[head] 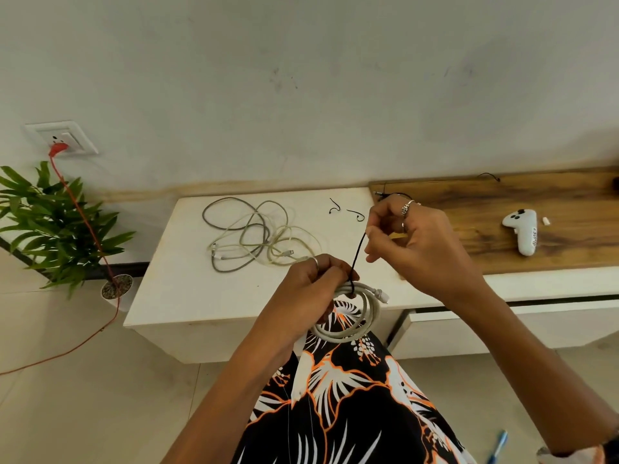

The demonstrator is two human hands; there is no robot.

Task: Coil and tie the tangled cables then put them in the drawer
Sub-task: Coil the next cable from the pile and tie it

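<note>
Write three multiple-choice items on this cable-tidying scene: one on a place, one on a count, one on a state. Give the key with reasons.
1. Where does the tangled heap of grey and white cables lie?
A. white cabinet top
B. wooden shelf
C. floor

2. How many loose black twist ties lie on the white cabinet top?
A. none
B. two
C. five

3. What state is the white cable in the hands?
A. coiled
B. straight
C. plugged in

Key: 1 A, it rests on the white top. 2 B, two curled ties show. 3 A, the left hand grips the loops while the right hand pinches a black tie.
</note>
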